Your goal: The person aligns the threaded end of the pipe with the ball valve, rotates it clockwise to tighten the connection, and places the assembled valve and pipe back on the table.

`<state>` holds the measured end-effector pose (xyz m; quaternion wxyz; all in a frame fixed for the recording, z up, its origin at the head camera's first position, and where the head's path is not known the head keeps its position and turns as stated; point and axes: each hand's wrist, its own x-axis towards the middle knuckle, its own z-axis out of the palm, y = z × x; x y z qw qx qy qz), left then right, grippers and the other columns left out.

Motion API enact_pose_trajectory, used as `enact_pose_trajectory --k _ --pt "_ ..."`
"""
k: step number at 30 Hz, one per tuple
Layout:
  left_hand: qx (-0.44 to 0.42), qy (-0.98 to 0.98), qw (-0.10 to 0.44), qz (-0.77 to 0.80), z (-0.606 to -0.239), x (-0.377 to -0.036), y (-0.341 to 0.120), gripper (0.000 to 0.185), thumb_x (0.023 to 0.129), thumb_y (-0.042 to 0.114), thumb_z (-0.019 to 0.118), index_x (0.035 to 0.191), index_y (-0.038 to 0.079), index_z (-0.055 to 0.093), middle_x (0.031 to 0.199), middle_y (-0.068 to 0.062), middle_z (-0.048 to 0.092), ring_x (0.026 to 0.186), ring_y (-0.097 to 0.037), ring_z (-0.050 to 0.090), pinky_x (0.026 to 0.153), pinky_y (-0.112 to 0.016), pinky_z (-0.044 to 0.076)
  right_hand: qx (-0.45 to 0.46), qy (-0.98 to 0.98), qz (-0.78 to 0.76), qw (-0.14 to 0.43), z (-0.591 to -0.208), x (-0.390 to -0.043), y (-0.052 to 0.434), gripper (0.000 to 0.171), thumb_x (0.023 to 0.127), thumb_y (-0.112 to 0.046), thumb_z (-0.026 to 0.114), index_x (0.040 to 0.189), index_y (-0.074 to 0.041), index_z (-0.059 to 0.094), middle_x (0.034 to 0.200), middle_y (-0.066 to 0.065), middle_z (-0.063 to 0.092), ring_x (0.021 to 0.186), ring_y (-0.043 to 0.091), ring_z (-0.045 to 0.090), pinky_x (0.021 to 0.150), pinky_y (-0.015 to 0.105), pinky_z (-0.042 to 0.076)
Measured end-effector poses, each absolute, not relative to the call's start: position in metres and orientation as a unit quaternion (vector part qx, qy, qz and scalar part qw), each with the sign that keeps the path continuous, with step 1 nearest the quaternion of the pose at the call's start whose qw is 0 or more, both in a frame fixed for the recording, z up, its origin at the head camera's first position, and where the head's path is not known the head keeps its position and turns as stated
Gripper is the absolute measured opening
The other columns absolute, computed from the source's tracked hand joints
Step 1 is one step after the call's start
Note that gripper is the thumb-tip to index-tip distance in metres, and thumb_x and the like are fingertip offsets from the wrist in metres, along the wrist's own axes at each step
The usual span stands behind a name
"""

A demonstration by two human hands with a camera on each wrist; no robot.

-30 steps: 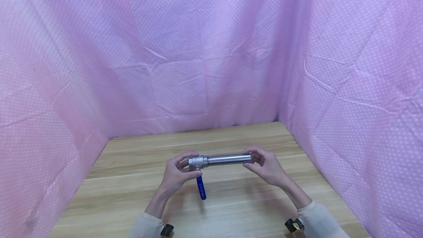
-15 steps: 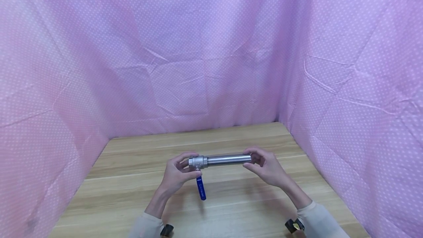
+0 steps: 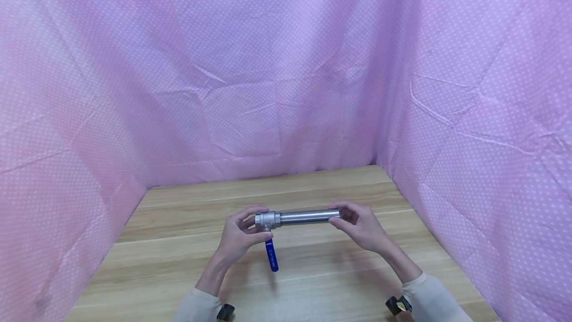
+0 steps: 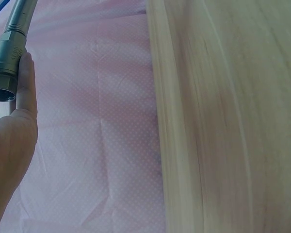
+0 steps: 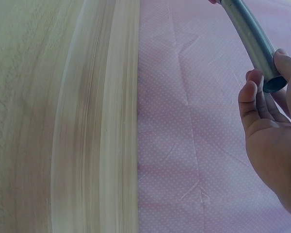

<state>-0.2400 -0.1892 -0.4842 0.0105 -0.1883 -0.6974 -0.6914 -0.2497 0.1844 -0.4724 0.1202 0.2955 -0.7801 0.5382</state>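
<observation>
A steel pipe (image 3: pixel 307 216) is screwed into a metal ball valve (image 3: pixel 267 219) whose blue lever handle (image 3: pixel 271 256) hangs down toward me. Both are held level above the wooden table (image 3: pixel 313 272). My left hand (image 3: pixel 239 236) grips the valve body; in the left wrist view its fingers (image 4: pixel 24 82) lie along the valve (image 4: pixel 7 53). My right hand (image 3: pixel 359 225) holds the pipe's free end with curled fingertips; the right wrist view shows the pipe (image 5: pixel 250 39) ending among those fingers (image 5: pixel 252 104).
Pink dotted cloth (image 3: pixel 277 63) hangs as walls behind and on both sides of the table. Cream sleeves (image 3: pixel 429 297) cover both forearms, each with a black wrist mount (image 3: pixel 396 305).
Almost nothing differs; the right hand's fingers have shifted slightly on the pipe's end, and the pipe and valve stay where they were.
</observation>
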Motion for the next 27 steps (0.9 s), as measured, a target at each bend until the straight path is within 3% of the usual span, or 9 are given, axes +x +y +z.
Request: enact_pose_trajectory --k 13,23,27 --pt "-0.19 -0.703 0.015 -0.686 -0.4835 -0.2393 -0.1892 0.068 0.084 -0.003 0.095 0.146 -0.006 0.067 0.155 -0.029 0.061 0.125 -0.01 0.077 0.111 -0.031 0.066 0.325 -0.741 0.578 0.107 -0.4722 -0.25 0.1843 0.041 0.095 0.011 0.082 0.134 0.006 0.071 0.095 0.022 0.076 0.083 0.0 0.072 0.064 0.018 0.063" --pt "-0.185 -0.701 0.014 -0.688 -0.483 -0.2382 -0.1888 0.066 0.084 -0.003 0.095 0.144 -0.002 0.069 0.153 -0.027 0.064 0.125 -0.011 0.077 0.11 -0.032 0.067 0.347 -0.731 0.578 0.106 -0.4722 -0.2513 0.1857 0.041 0.095 0.015 0.079 0.133 0.004 0.069 0.111 0.026 0.074 0.091 0.002 0.074 0.072 0.021 0.067" --pt "-0.186 -0.698 0.013 -0.691 -0.4827 -0.2377 -0.1885 0.066 0.083 -0.004 0.096 0.144 -0.001 0.07 0.153 -0.026 0.064 0.124 -0.012 0.078 0.11 -0.032 0.068 0.341 -0.737 0.574 0.107 -0.4715 -0.2507 0.186 0.04 0.095 0.014 0.079 0.133 0.002 0.07 0.11 0.024 0.074 0.091 0.002 0.073 0.072 0.021 0.067"
